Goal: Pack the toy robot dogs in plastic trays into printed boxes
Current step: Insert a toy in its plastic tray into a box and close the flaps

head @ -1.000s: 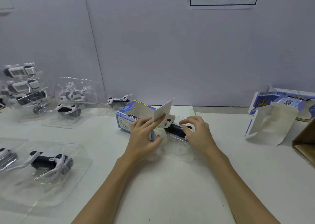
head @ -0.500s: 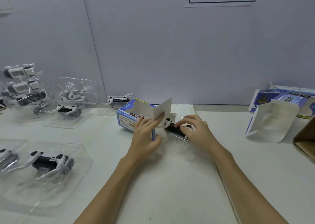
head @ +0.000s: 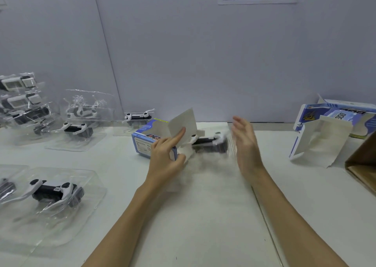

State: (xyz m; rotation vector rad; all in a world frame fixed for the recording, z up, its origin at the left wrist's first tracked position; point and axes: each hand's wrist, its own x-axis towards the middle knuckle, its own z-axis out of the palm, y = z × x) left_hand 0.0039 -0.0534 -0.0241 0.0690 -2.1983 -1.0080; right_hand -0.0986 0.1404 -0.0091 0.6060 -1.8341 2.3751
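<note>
The left hand (head: pixel 165 157) grips the open end of the printed box (head: pixel 149 141) on the counter (head: pixel 203 216), forefinger on its raised flap. Just right of the box, the toy dog (head: pixel 209 142) in its tray seems partly inserted, while the right hand (head: pixel 245 144), blurred, has its grip spread beside it.

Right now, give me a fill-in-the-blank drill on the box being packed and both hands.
1. The left hand holds the printed box by its ____ end.
2. The right hand is ____, fingers straight, gripping nothing.
3. The toy robot dog lies between the box and the ____ hand.

Missing words: open; open; right
</note>
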